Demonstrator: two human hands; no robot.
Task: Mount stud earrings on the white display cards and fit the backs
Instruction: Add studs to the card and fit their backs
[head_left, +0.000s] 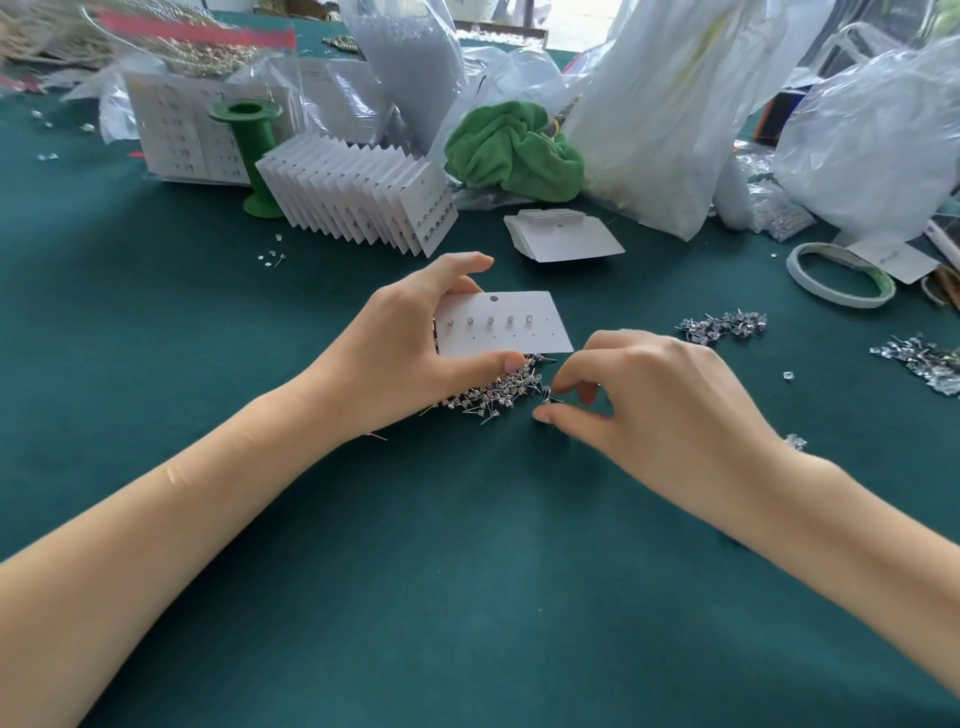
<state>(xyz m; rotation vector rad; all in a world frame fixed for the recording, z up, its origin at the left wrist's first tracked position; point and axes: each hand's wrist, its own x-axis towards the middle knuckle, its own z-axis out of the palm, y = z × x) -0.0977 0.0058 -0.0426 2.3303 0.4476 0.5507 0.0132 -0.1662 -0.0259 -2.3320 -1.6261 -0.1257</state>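
**Top row filled, lower row still bare**

We hold the white display card (501, 325) in our left hand (410, 358), thumb and fingers clamped on its edges, above the stud pile (493, 395) mid-worktop. Five studs sit in its upper row; the lower holes are empty, and we cannot see any backs. Our right hand (649, 395) curls over the pile's edge, thumb and forefinger nearly together around a stud (546, 401). Finished cards (363, 200) stand fanned toward the far edge.

A card (501, 325) is held over a stud pile (493, 395) at the table's (467, 597) middle. Filled cards (358, 200) are fanned behind it, blank cards (563, 236) to their right, tape (839, 275) near the right edge.
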